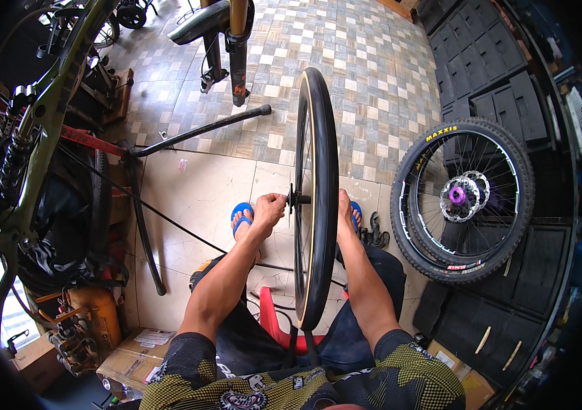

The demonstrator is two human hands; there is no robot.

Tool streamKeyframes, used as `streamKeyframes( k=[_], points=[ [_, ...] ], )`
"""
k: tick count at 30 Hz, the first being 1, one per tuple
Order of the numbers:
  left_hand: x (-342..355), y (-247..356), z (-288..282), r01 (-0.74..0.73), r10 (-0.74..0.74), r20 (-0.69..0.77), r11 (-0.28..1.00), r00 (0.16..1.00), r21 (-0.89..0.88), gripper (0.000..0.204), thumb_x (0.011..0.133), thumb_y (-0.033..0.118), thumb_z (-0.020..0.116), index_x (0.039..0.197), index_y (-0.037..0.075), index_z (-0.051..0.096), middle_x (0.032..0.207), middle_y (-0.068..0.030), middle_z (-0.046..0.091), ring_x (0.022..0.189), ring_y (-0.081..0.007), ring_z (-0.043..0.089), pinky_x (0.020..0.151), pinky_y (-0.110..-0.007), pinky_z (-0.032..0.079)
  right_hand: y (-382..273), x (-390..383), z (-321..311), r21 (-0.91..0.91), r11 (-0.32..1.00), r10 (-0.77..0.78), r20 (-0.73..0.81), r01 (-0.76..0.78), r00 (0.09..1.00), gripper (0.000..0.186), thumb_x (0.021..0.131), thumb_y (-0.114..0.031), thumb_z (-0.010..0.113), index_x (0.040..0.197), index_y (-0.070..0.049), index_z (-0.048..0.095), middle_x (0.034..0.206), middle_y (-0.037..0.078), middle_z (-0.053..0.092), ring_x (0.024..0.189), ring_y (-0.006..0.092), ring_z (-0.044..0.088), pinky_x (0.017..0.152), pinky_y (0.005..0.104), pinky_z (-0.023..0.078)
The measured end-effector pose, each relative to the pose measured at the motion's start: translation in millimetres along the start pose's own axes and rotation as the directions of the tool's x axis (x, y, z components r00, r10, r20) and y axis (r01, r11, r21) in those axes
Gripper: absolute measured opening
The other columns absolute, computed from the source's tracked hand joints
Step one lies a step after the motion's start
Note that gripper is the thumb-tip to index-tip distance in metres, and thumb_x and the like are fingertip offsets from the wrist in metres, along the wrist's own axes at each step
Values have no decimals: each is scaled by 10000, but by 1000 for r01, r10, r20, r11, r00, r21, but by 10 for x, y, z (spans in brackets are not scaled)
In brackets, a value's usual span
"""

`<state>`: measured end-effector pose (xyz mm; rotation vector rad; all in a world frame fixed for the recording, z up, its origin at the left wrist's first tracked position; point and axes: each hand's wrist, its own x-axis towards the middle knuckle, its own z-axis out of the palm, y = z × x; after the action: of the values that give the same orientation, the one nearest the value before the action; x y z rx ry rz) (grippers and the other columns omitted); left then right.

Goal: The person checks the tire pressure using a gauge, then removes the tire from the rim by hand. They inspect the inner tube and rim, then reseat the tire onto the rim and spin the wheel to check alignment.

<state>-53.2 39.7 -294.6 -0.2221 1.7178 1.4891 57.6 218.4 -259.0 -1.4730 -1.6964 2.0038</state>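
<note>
An upright bicycle wheel with a black tan-edged tyre (325, 137) stands edge-on between my forearms. My left hand (270, 208) is closed at the wheel's left side, beside the hub and its dark disc (292, 198); whatever is in the fingers is too small to make out. On the opposite side, my right hand (343, 210) is against or just behind the tyre, its fingers hidden by it. My blue sandals (241, 215) show on the floor beyond my hands, and a red seat (270, 321) lies between my legs.
At left are a green bike frame (38, 178), a black stand (195, 130), an orange compressor (96, 318) and cardboard boxes (137, 355). A fork (238, 68) hangs ahead over the tiled floor (366, 96). At right, two wheels (407, 205) lean against black cases (516, 294).
</note>
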Motion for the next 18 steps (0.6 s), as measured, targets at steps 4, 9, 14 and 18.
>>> streamKeyframes(
  k=[4, 9, 14, 18],
  points=[
    [-13, 23, -1, 4, -4, 13, 1000, 1000, 8, 255, 1026, 251, 669, 972, 7, 723, 764, -7, 635, 650, -98, 582, 593, -259, 510, 90, 70, 9, -1, 1000, -25, 1, 25, 1000, 299, 908, -52, 696, 1184, -33, 582, 915, 46, 619, 765, 127, 573, 659, 291, 473],
    [-76, 99, 16, 9, -9, 10, 999, 1000, 42, 256, 1028, 248, 663, 954, 9, 720, 755, -4, 633, 646, -99, 583, 588, -263, 509, 119, 81, -10, 7, 1000, -24, -2, 24, 1000, 291, 905, -56, 700, 1173, -32, 588, 907, 40, 617, 761, 124, 572, 667, 281, 470],
    [-93, 100, 16, -29, 29, 1, 998, 1000, 64, 264, 1031, 252, 663, 957, 6, 722, 744, 3, 620, 644, -93, 571, 587, -266, 504, 285, 225, -26, 123, 992, -33, 68, 25, 997, 275, 940, -100, 725, 1177, -28, 606, 916, 36, 649, 782, 114, 587, 707, 266, 475],
    [-165, 189, 79, -117, 118, -18, 992, 993, 50, 269, 1031, 251, 671, 967, -5, 726, 735, 9, 616, 647, -87, 555, 594, -268, 492, 298, 267, 25, 196, 979, -79, 95, 59, 992, 219, 1059, -188, 690, 1213, -46, 627, 954, 41, 711, 858, 100, 643, 774, 248, 516]
  ],
)
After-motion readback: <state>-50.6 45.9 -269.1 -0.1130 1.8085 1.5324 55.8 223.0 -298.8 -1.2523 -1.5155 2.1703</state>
